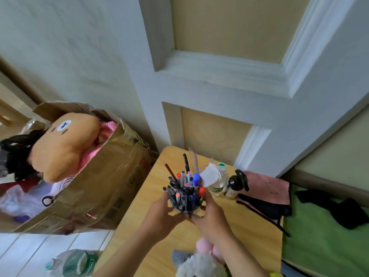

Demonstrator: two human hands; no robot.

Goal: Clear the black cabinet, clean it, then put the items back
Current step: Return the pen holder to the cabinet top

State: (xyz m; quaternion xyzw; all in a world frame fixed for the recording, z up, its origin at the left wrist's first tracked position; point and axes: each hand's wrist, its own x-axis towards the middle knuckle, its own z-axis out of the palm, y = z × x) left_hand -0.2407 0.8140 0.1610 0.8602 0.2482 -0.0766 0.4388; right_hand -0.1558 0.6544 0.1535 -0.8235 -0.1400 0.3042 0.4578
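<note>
A dark pen holder [185, 204] crammed with several pens, markers and scissors is held over a light wooden table [151, 196]. My left hand [161, 214] grips its left side and my right hand [209, 216] grips its right side and base. Behind it on the table stand a clear plastic bottle with a green cap [219, 182] and a black spray bottle [236, 184]. A pink cloth [267, 186] lies at the table's right edge. The black cabinet is not in view.
A cardboard box [103, 176] with an orange plush toy [63, 148] stands left of the table. A white fluffy toy [199, 264] sits at the table's near edge. A green mat [323, 236] with a black cloth [351, 212] lies right. A green bottle [77, 262] lies on the floor.
</note>
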